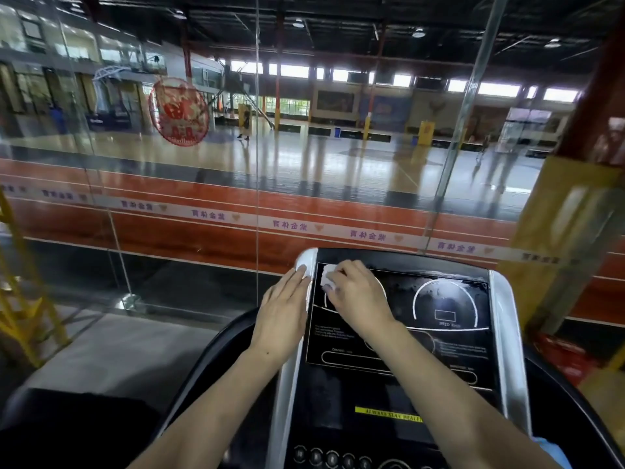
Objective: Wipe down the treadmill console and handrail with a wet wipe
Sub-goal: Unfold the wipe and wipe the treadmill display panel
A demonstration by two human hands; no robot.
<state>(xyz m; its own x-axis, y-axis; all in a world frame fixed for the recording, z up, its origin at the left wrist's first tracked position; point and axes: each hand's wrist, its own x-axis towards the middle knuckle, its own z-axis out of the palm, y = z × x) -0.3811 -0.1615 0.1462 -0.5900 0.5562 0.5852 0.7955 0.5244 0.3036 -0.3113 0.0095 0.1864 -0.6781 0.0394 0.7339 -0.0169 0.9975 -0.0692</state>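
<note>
The treadmill console [399, 319] fills the lower middle of the view, a black glossy panel with white dial outlines, framed by a silver rail on each side. Behind it stands a glass wall [169, 164], and beyond the glass a sports hall.

The curved black handrail [216, 353] goes down and to the left from the console; nothing touches it now, so I judge this part is not yet wiped. If the wipe dries out on the large panel first, the handrail will get only a dry rub.

The upper right part of the panel looks streaked and wet, while the lower text area looks matte. There is a risk that the lower part and the round buttons [331, 456] at the bottom edge are forgotten. Also, a hard press on those buttons could start the machine, if it has power; I cannot tell whether it has.

The left hand [282, 319] lies flat, fingers straight, on the left silver rail [304, 265] and holds nothing. It steadies the body; on a wet rail it may slip.

The right hand [355, 296] has its fingers curled over the wet wipe [327, 275] and presses it on the upper left corner of the panel. The wipe is bunched small, so each stroke covers little and strips may stay dirty between strokes.
</note>
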